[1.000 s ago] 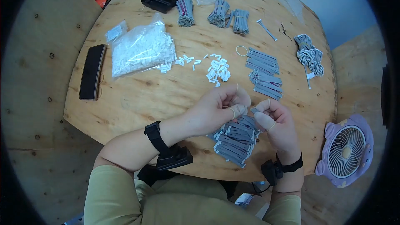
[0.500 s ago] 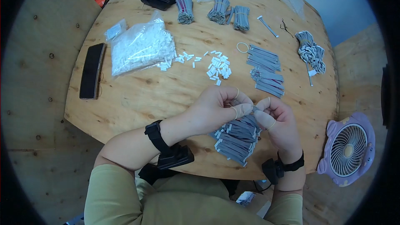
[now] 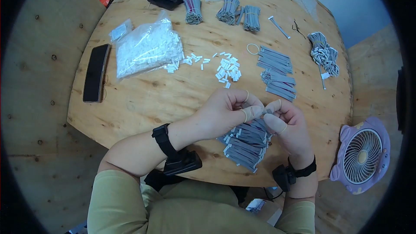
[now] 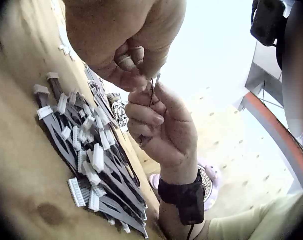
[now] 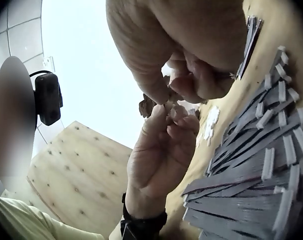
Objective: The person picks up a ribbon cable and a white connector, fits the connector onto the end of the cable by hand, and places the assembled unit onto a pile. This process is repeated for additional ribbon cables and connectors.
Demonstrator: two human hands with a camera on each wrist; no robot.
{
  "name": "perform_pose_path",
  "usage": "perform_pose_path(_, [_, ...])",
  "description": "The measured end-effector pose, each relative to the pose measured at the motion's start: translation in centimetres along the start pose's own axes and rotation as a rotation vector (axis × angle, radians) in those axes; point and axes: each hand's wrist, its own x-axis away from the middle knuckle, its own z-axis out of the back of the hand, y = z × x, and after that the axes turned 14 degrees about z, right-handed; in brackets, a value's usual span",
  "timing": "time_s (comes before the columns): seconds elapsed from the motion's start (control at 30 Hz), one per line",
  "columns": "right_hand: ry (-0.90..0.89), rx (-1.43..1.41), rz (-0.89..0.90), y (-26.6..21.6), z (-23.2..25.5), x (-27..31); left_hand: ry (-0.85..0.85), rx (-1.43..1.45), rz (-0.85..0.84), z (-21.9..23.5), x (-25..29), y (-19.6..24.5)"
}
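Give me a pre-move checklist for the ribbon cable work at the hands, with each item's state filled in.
1. Left hand and right hand meet fingertip to fingertip over the table: ok.
2. A grey ribbon cable is pinched between both hands: ok.
3. White connector seated on that cable's end: cannot tell, the fingers hide it.
4. Pile of fitted cables lies directly under the hands: ok.
5. Loose white connectors lie on the table beyond the hands: ok.
6. Bare grey cables lie beyond the right hand: ok.
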Motion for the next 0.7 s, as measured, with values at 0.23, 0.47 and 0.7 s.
perform_pose_path(0.23, [0.022,-0.064,0.023,0.5,0.2,0.1,-0.036,0.053,0.039,-0.1,0.2,0.8])
perform_pose_path(0.47, [0.039,-0.044,0.011,0.5,0.5,0.1,-0.105,0.240,0.016,0.4,-0.4,-0.1])
perform_pose_path(0.7, [-0.003,-0.047,0.010,0.3,0.3,0.1,-0.188,0.355,0.156,0.8,-0.3,0.0])
